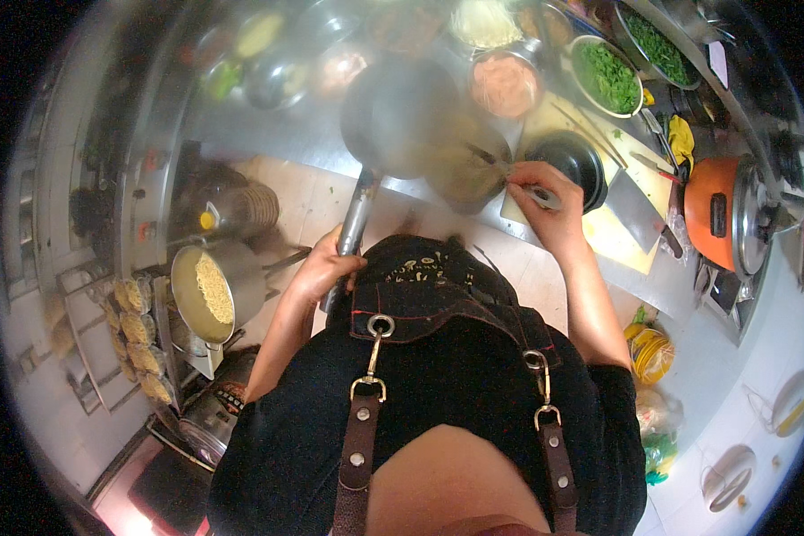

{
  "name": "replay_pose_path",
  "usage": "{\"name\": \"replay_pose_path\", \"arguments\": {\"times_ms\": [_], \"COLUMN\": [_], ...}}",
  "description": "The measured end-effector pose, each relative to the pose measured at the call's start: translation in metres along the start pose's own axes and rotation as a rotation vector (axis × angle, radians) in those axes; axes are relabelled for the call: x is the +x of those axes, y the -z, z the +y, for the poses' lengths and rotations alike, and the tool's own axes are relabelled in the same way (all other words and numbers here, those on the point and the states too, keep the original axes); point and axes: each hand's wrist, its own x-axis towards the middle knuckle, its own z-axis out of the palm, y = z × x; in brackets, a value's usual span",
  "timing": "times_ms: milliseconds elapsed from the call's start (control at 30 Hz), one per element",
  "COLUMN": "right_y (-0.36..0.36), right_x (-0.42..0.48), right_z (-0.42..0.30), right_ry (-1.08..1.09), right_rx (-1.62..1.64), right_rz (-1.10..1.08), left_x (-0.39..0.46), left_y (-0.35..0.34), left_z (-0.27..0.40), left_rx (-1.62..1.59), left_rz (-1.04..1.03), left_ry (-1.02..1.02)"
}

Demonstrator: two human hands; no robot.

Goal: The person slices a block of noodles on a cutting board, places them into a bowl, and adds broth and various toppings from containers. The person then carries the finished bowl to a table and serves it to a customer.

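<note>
My left hand (331, 262) grips the long metal handle (356, 214) of a dark wok (395, 117), which is tilted over the steel counter. Steam or fog on the lens blurs the wok's inside. Against the wok's right side is a round bowl (465, 191), its contents hazy. My right hand (546, 201) pinches a thin utensil (484, 154), probably a spoon or ladle, whose far end reaches over that bowl. Just beyond my right fingers a black bowl (569, 157) rests on a pale cutting board (620, 248).
A cleaver (633, 211) lies on the board's right, beside a lidded orange pot (713, 214). Bowls of chopped greens (606, 77) and pink sliced food (504, 84) line the back. At left stand a pot of noodles (204, 295) and a large oil bottle (241, 206).
</note>
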Motion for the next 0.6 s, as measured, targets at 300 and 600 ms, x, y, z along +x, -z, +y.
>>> {"name": "replay_pose_path", "arguments": {"times_ms": [300, 600], "right_y": [0.034, -0.031], "right_x": [-0.007, 0.017], "right_z": [0.004, 0.013], "right_ry": [-0.229, 0.179], "right_rx": [0.162, 0.185], "right_rz": [0.145, 0.315], "left_x": [0.003, -0.003], "left_y": [-0.005, -0.009], "left_z": [0.009, 0.021], "left_rx": [-0.01, -0.258], "left_rz": [0.019, -0.127], "left_ry": [0.042, 0.084]}}
